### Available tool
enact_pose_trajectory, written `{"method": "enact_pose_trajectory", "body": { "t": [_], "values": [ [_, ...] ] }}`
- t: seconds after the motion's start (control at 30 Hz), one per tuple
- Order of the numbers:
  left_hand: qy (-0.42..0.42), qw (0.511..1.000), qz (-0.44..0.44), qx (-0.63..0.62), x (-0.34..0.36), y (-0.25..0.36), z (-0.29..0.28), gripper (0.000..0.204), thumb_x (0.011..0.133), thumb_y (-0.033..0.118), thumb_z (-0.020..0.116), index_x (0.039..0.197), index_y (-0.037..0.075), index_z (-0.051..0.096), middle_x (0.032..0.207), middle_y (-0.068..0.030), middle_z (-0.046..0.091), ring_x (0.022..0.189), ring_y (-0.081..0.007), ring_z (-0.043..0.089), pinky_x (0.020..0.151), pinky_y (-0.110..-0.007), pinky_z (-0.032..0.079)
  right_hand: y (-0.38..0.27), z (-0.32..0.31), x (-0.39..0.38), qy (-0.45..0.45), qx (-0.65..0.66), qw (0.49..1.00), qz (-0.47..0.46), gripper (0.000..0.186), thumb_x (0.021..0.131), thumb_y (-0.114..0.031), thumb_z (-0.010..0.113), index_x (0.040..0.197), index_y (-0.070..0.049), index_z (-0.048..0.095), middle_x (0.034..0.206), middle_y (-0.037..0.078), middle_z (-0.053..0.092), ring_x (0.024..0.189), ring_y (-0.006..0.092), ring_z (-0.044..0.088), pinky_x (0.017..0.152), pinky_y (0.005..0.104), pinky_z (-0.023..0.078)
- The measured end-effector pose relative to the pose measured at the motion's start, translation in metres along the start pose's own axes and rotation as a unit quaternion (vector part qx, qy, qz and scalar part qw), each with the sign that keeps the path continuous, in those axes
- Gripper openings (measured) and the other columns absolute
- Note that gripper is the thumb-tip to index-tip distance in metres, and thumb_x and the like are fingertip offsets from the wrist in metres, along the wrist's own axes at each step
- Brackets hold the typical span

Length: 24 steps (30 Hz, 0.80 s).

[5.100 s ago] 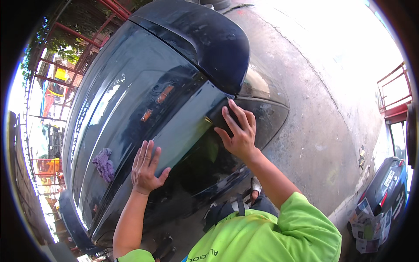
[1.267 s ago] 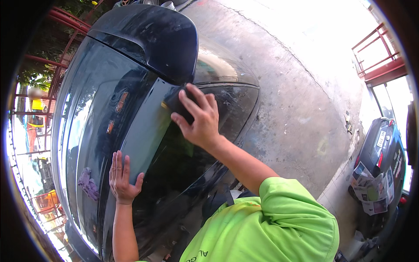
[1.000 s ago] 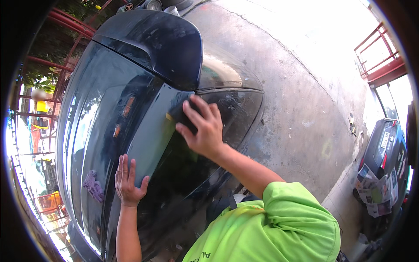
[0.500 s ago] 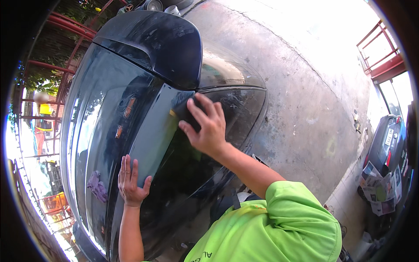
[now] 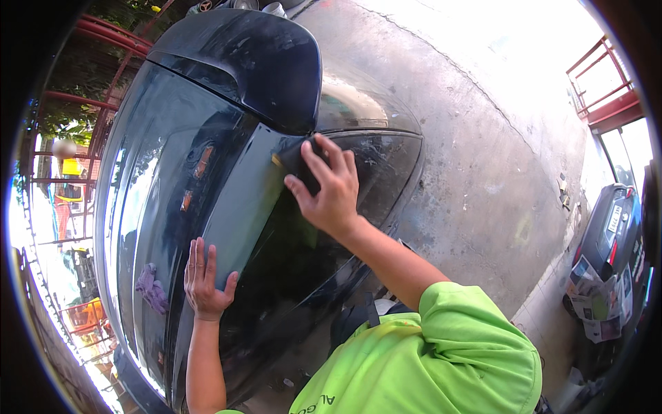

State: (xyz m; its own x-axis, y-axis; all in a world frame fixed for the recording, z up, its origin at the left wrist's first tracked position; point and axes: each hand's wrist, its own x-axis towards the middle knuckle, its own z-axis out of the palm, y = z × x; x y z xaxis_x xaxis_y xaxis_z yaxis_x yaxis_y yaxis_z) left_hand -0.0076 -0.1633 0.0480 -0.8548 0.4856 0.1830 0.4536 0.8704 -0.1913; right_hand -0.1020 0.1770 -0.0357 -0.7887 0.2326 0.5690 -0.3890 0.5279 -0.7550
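In the head view, the right hand (image 5: 331, 190) presses a dark sanding pad (image 5: 296, 160), fingers clamped over it, against the black car body panel (image 5: 227, 207) just below the spoiler. The left hand (image 5: 204, 279) lies flat lower on the panel, fingers apart. The panel looks glossy on the left and scuffed near the pad, so I judge the rubbing partly done.

A glossy black car (image 5: 227, 172) with pale dusty smears, a black pad (image 5: 298, 160) with a yellow edge, a purple rag (image 5: 152, 288), a lime-green sleeve (image 5: 469, 345), grey concrete ground (image 5: 483, 138), red railings (image 5: 600, 76).
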Motion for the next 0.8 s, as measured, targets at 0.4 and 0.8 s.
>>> {"method": "enact_pose_trajectory", "body": {
  "t": [0.4,0.8],
  "values": [
    [0.012,1.000,0.009,-0.024,0.001,-0.001,0.000,0.074,0.102,0.046,0.068,0.163,0.008,0.052,0.166,-0.0240,0.050,0.151,-0.0469,0.050,0.118,-0.054,0.046,0.007,-0.002,0.009,-0.062,0.011,0.994,-0.084,0.060,0.083,-0.035,0.089,0.135,-0.011,0.074,0.149,0.013,0.063,0.106,0.0329,0.062,0.097,0.0450,0.050],
    [-0.009,1.000,-0.009,-0.013,0.002,0.001,-0.001,0.073,0.102,0.045,0.067,0.161,0.006,0.052,0.166,-0.0249,0.049,0.151,-0.0487,0.049,0.119,-0.054,0.045,0.035,0.005,0.058,-0.102,-0.002,0.970,-0.221,0.062,0.082,-0.037,0.087,0.138,-0.014,0.072,0.157,0.008,0.060,0.118,0.0272,0.062,0.099,0.0423,0.048]
  ]
}}
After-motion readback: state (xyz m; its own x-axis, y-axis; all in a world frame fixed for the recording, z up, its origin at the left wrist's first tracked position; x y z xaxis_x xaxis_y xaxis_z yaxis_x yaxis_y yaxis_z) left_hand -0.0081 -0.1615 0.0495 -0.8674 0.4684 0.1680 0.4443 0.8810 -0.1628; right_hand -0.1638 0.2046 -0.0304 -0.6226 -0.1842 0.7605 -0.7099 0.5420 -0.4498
